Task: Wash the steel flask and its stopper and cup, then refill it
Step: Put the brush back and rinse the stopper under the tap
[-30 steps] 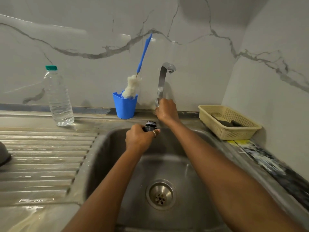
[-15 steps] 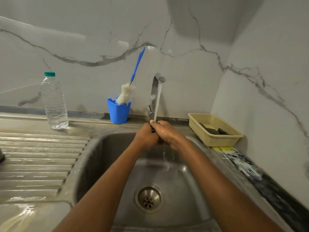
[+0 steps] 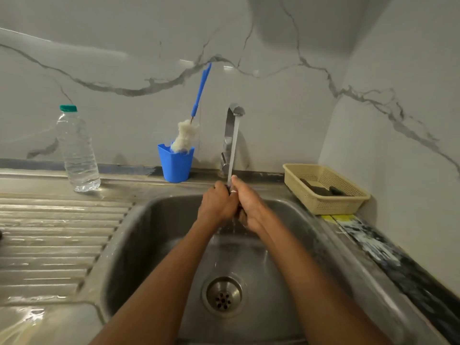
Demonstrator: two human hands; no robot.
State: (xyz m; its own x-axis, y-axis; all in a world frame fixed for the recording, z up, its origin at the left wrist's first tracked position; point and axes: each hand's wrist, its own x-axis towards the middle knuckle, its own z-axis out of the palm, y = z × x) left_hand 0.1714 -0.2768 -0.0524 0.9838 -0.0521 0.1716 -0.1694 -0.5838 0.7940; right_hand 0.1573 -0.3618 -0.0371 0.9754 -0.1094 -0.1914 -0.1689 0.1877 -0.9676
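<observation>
Over the steel sink (image 3: 154, 245), my left hand (image 3: 217, 204) and my right hand (image 3: 251, 207) are pressed together under the water stream (image 3: 234, 150) from the tap (image 3: 232, 113). Between them they grip the small dark stopper (image 3: 239, 212). Only slivers of it show between the fingers. My left fingers curl round it from the left, and my right hand closes on it from the right with the thumb raised. Water runs off the hands toward the drain (image 3: 223, 296). Neither the steel flask nor its cup can be seen.
A clear water bottle (image 3: 78, 150) with a green cap stands at the back left. A blue cup (image 3: 175, 165) holds a bottle brush (image 3: 185, 135) beside the tap. A beige basket (image 3: 323, 195) sits at the right, and the wet ribbed draining board (image 3: 57, 240) lies at the left.
My right hand left the tap lever and joined my left hand on the stopper. Water now runs from the tap. Both hands have moved under the stream.
</observation>
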